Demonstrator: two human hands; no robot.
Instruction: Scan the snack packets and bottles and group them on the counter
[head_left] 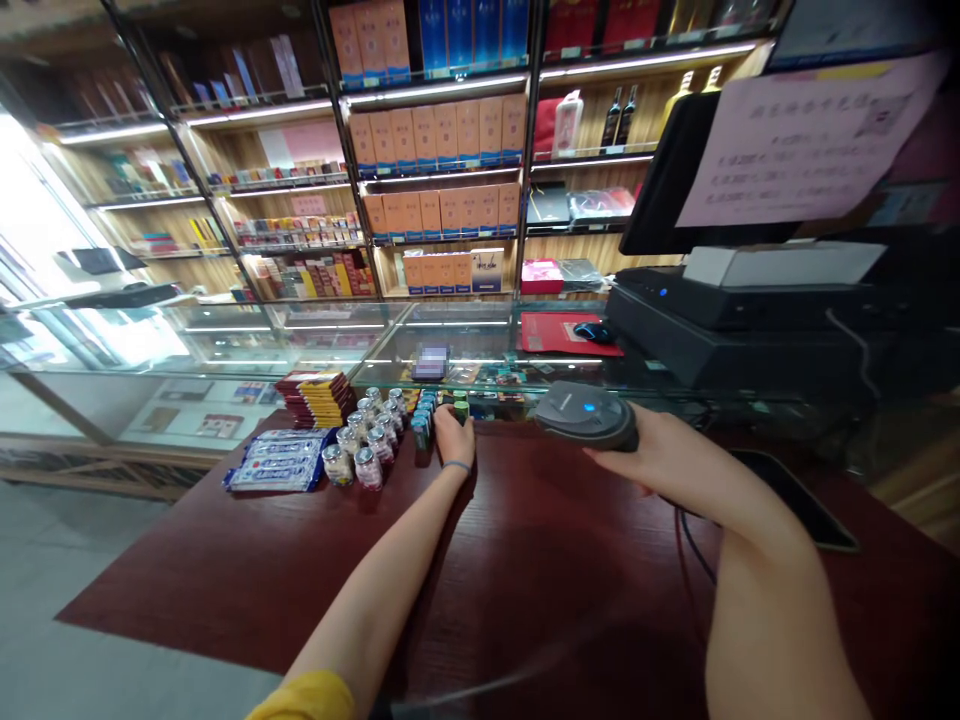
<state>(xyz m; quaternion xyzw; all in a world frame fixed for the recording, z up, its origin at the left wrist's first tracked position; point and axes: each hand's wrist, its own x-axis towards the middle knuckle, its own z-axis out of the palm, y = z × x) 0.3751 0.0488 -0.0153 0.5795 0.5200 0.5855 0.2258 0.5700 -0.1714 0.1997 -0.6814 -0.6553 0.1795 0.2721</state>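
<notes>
My right hand [651,450] grips a dark grey barcode scanner [585,412], its blue light lit, above the right half of the dark red counter. At the counter's far edge, my left hand [454,438] has its fingers closed around a small green container [461,409]; its exact kind is too small to tell. Beside that hand on the left runs a row of small blue-green containers [422,420]. Further left stand several small jars with silver lids [367,462], in rows. Behind them are stacked red and yellow packs [322,400], and blue-and-white packets [279,460] lie flat to their left.
A glass display case [375,335] borders the counter's far side. On it rest a red folder [559,335] and a black mouse [592,331]. At right stand a monitor [667,170] with a paper sheet and a dark flat tablet-like panel [795,500].
</notes>
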